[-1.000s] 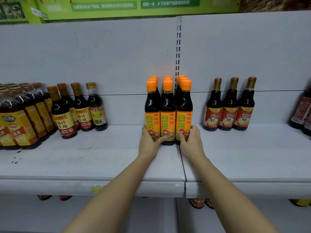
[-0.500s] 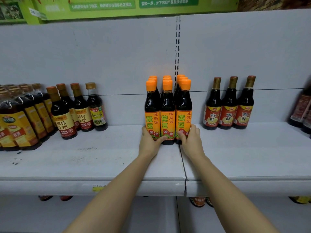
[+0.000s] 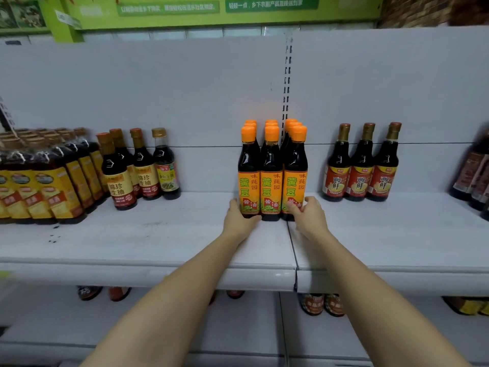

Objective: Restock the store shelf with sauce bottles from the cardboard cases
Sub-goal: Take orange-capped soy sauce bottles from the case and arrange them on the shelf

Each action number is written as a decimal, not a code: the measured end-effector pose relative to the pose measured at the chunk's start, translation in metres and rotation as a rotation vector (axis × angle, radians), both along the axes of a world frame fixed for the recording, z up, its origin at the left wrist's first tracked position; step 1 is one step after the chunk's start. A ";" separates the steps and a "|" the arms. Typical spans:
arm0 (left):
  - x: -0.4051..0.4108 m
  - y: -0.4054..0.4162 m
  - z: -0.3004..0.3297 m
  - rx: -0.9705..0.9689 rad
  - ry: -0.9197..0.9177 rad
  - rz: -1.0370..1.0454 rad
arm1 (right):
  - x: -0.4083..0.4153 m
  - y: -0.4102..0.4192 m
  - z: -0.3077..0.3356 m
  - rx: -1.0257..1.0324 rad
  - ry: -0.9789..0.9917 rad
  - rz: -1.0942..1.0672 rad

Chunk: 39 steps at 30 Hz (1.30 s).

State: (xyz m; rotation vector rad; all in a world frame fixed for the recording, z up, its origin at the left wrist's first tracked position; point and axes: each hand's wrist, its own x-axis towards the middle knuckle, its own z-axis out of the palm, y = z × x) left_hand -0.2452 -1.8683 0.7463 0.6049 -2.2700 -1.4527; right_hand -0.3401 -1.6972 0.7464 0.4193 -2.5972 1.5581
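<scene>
A white store shelf spans the view, made of 2 boards that meet at a seam just right of centre. Along its left end a block of shrink-wrapped yellow-label bottles is packed in rows, and just beside it 4 brown-capped bottles are lined toward the back wall. At the seam, set back from the front edge, a cluster of orange-capped sauce bottles is stood upright in 3 columns, several deep, with orange labels facing forward. To the right of it, well apart, 3 gold-capped bottles with red labels are stood in a row near the back. At the far right end more dark bottles are partly cut off by the frame. On the lower shelf only bottle tops are visible.

The left hand is laid against the base of the front left bottle, its grip curled round the bottle's lower left side. The right hand is set against the base of the front right bottle, its grip closed round that bottle's lower part with the fingertips on the label.
</scene>
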 end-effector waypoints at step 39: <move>0.610 -0.226 -0.200 0.505 -0.250 0.613 | 0.569 -0.297 -0.170 0.195 -0.467 0.670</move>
